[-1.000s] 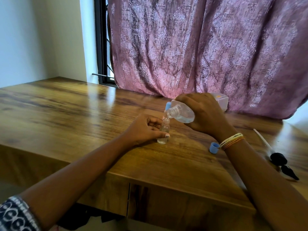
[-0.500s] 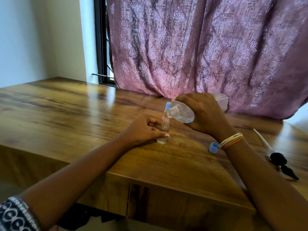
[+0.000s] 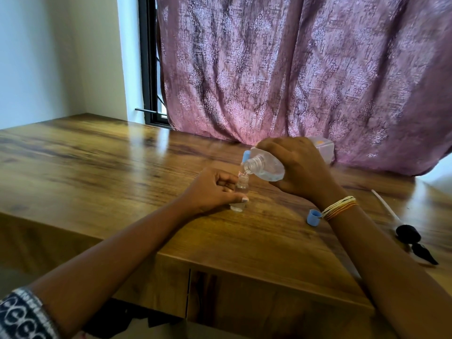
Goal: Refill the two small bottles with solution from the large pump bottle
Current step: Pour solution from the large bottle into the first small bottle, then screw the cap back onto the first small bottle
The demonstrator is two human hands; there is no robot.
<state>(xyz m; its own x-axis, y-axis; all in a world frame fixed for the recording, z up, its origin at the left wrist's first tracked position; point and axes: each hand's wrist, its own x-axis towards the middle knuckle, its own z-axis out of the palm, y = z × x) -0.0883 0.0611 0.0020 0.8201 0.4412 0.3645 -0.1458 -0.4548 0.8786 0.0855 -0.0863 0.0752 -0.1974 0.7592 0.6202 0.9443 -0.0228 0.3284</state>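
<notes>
My left hand (image 3: 212, 189) grips a small clear bottle (image 3: 241, 192) standing upright on the wooden table (image 3: 97, 167). My right hand (image 3: 300, 167) holds the large clear bottle (image 3: 265, 166) tipped on its side, its open threaded neck right over the small bottle's mouth, and clear liquid runs across. A bit of blue (image 3: 245, 156) shows behind the large bottle's neck; whether it is the second small bottle I cannot tell. A blue cap (image 3: 313, 217) lies on the table near my right wrist.
The black pump head (image 3: 413, 241) with its long white tube lies at the table's right edge. A whitish container (image 3: 324, 146) stands behind my right hand against the pink curtain (image 3: 293, 69). The table's front edge runs just below my forearms.
Almost nothing has moved. Both hands keep their hold and the large bottle stays tipped over the small one.
</notes>
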